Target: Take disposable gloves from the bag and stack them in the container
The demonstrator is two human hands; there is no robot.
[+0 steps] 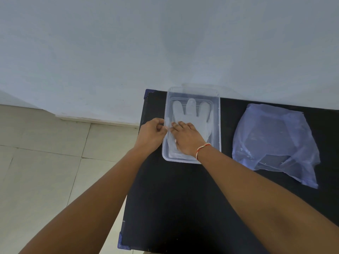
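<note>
Container (218, 114): on worktop (183, 198), left of bag (275, 142)
Gloves (192, 110): inside container
Bag: well right, on worktop

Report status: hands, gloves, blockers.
Left hand pinching container rim. Right hand flat on glove inside. Bag lies apart, right. No blockers.

a black worktop (174, 198) against a pale wall (128, 52). the near part of the worktop is bare apart from two forearms crossing it. a clear container (218, 116) stands at the far left edge, its opening partly filled by the right hand (185, 138); the left hand (151, 132) blocks its left rim. a crumpled plastic bag (275, 142) fills the far right, with a bare strip between it and the container.
</note>
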